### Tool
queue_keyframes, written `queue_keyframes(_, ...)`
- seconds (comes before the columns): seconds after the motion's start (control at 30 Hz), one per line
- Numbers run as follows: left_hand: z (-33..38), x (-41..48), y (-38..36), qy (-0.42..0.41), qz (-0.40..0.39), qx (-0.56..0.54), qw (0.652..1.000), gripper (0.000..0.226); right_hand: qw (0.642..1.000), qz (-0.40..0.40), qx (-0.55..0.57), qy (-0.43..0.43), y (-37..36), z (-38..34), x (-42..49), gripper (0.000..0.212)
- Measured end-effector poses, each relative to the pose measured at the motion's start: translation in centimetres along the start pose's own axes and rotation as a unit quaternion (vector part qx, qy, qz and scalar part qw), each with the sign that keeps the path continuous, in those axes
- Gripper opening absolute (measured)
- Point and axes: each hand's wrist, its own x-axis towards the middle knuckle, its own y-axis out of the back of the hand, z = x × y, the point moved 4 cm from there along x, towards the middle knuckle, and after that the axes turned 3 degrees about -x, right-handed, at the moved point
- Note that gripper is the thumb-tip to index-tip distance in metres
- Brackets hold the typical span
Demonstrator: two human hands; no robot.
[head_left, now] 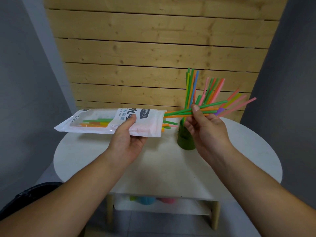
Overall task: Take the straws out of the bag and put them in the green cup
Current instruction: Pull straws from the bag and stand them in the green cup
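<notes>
Green cup on the bench already holds many straws. Above it, the right hand pinches a bunch half-drawn from the bag, which the left hand grips; several remain inside.

Single head-worn wide-angle view, looking forward and down from close above the round white table. Faces the wooden slat wall; both forearms enter from the bottom edge.
</notes>
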Motion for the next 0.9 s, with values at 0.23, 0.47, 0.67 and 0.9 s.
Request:
queue_keyframes(0.23,0.7,0.7,0.6,-0.008,0.017,-0.015,1.0,0.023,0.998,0.001,-0.03,0.055,2.6,-2.2,0.2,0.013)
queue_keyframes(0.47,1.0,1.3,1.3,-0.021,0.029,-0.006,0.999,0.034,0.992,0.074,-0.043,0.095,6.5,-4.5,0.0,0.014)
queue_keyframes(0.67,0.2,1.5,1.3,-0.021,0.035,0.016,0.999,0.035,0.965,0.149,-0.131,0.169,9.4,-6.6,-0.8,0.018)
queue_keyframes(0.9,-1.3,1.3,0.6,-0.007,0.016,0.035,0.999,0.038,0.921,0.183,-0.244,0.242,10.3,-8.9,-1.4,0.02)
